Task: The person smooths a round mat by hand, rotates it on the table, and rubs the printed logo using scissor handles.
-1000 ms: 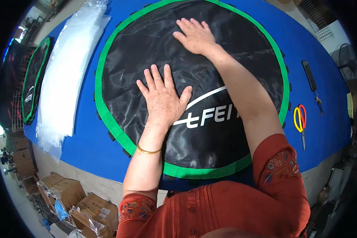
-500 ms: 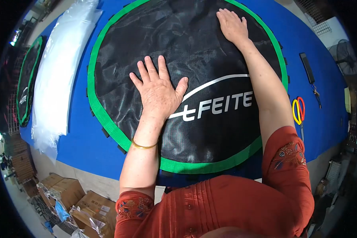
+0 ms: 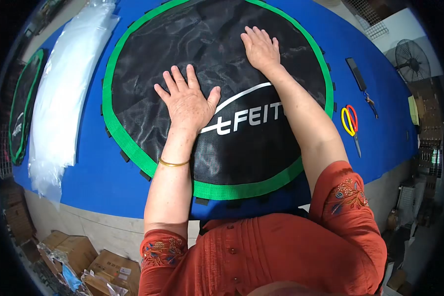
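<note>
A large round black mesh mat with a green border and white "FEITE" lettering lies on the blue table. Dark tabs stick out around its edge. My left hand rests flat on the mesh, left of the lettering, with its fingers spread. Farther up and to the right, my right hand lies palm down on the mesh, holding nothing. My right forearm covers the end of the lettering.
Scissors with yellow and red handles and a black tool lie at the right. Clear plastic bags and another green-edged mat are at the left. Cardboard boxes stand lower left; a fan stands upper right.
My right hand slid outward to the right over the mesh, then came back left and lower. My left hand stays at nearly the same spot on the mat. The whole view has shifted slightly.
</note>
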Demonstrator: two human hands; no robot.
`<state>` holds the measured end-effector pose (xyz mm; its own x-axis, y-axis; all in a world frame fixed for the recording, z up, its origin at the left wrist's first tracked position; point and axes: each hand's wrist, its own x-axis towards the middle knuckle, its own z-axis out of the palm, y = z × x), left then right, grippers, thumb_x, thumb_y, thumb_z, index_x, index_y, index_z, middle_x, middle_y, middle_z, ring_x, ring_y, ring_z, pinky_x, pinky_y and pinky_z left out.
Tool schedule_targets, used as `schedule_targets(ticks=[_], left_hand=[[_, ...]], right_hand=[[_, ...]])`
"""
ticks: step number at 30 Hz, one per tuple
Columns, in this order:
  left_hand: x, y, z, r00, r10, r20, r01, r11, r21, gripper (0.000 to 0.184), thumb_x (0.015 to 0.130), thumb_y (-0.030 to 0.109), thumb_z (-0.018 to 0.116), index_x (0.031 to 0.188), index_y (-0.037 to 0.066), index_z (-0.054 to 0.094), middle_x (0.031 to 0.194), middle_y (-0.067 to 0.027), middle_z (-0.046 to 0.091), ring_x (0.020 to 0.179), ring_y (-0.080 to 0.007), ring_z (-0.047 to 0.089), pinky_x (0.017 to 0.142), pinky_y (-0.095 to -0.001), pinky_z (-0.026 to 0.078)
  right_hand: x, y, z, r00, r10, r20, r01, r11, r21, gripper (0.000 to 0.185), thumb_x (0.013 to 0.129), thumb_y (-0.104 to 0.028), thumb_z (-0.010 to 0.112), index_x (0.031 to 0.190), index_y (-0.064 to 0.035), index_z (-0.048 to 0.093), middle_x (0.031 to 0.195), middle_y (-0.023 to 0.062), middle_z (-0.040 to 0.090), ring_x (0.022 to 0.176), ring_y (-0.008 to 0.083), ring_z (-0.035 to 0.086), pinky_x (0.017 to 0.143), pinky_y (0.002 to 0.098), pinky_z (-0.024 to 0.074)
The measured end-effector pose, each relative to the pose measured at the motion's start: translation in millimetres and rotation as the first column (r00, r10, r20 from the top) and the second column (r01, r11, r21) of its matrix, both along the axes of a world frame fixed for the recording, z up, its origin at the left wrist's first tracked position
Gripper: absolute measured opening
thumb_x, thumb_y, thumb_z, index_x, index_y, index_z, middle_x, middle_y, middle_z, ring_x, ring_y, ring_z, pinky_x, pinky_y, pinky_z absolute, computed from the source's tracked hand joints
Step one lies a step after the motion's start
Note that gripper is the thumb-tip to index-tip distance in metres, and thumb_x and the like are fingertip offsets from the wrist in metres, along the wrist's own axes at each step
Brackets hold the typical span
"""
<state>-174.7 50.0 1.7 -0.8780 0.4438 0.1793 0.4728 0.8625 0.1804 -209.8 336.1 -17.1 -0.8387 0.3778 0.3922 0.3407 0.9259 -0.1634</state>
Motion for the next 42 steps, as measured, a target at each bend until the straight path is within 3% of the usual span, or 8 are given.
schedule_targets(ticks=[6,11,16,19,26,29,34,42], left_hand=[[0.6,-0.5,-0.8,1.000,0.002,-0.015,-0.002,1.000,0.009,0.099,0.102,0.071,0.053,0.171,0.004,0.032,0.175,-0.0348,0.025,0.164,-0.0531,0.017,0.128,-0.0737,0.009],[-0.3,-2.1,-7.0,0.999,-0.004,-0.051,0.007,0.999,0.044,0.099,0.101,0.072,0.053,0.170,0.003,0.035,0.174,-0.0354,0.027,0.164,-0.0535,0.019,0.128,-0.0742,0.010],[1.0,0.7,-3.8,0.998,0.003,-0.068,-0.001,1.000,0.028,0.100,0.100,0.072,0.054,0.169,0.002,0.037,0.173,-0.0353,0.029,0.163,-0.0538,0.021,0.127,-0.0751,0.012],[1.2,1.6,-3.3,0.997,0.003,-0.074,-0.001,1.000,0.025,0.101,0.099,0.072,0.054,0.169,0.001,0.036,0.173,-0.0352,0.030,0.163,-0.0538,0.021,0.127,-0.0752,0.012],[1.0,1.3,-1.6,0.999,-0.004,-0.055,0.005,1.000,0.020,0.103,0.098,0.072,0.056,0.169,0.000,0.035,0.173,-0.0348,0.029,0.163,-0.0537,0.020,0.127,-0.0755,0.012],[0.3,1.8,-1.1,0.998,0.000,-0.055,0.001,1.000,0.018,0.102,0.098,0.071,0.056,0.168,0.000,0.035,0.172,-0.0351,0.030,0.163,-0.0537,0.020,0.127,-0.0757,0.012],[2.0,2.6,3.5,0.999,-0.004,-0.046,0.004,1.000,0.008,0.101,0.098,0.069,0.057,0.168,-0.001,0.036,0.172,-0.0357,0.030,0.163,-0.0537,0.021,0.127,-0.0757,0.012],[2.5,2.0,2.6,0.999,-0.027,-0.027,0.028,0.999,0.034,0.101,0.099,0.068,0.056,0.168,-0.002,0.036,0.175,-0.0290,0.030,0.163,-0.0547,0.019,0.127,-0.0764,0.011]], right_hand=[[9.7,-12.7,10.4,0.980,-0.113,0.165,0.124,0.991,-0.058,0.072,0.111,-0.062,0.039,0.171,-0.0226,0.039,0.178,0.0104,0.034,0.165,0.0366,0.027,0.133,0.0608,0.0162],[5.5,-9.6,18.2,0.964,-0.128,0.234,0.148,0.987,-0.066,0.074,0.111,-0.064,0.036,0.173,-0.0246,0.033,0.181,0.0094,0.028,0.167,0.0357,0.023,0.134,0.0606,0.0148],[1.7,-10.8,6.1,0.976,-0.142,0.164,0.142,0.990,0.012,0.073,0.111,-0.064,0.040,0.172,-0.0242,0.035,0.178,0.0170,0.031,0.166,0.0396,0.024,0.130,0.0704,0.0148],[-2.6,-30.4,7.9,0.993,-0.061,0.103,0.060,0.998,0.015,0.073,0.110,-0.064,0.041,0.171,-0.0228,0.037,0.177,0.0188,0.033,0.164,0.0406,0.027,0.128,0.0732,0.0154],[-32.8,-96.7,8.1,0.940,0.303,0.156,-0.302,0.953,-0.033,0.071,0.111,-0.059,0.042,0.170,-0.0186,0.040,0.177,0.0084,0.036,0.164,0.0331,0.029,0.133,0.0592,0.0181],[-47.6,-99.2,9.2,0.926,0.343,0.157,-0.342,0.939,-0.033,0.071,0.111,-0.060,0.043,0.170,-0.0203,0.040,0.177,0.0079,0.036,0.165,0.0332,0.029,0.134,0.0596,0.0170],[-90.1,-95.0,8.3,0.955,0.249,0.159,-0.249,0.968,-0.023,0.078,0.108,-0.069,0.044,0.171,-0.0246,0.037,0.179,0.0056,0.033,0.166,0.0332,0.027,0.132,0.0657,0.0175],[-119.5,-97.6,10.7,0.978,0.145,0.148,-0.137,0.988,-0.068,0.078,0.107,-0.066,0.044,0.171,-0.0216,0.037,0.179,0.0057,0.032,0.166,0.0334,0.025,0.133,0.0655,0.0144]])
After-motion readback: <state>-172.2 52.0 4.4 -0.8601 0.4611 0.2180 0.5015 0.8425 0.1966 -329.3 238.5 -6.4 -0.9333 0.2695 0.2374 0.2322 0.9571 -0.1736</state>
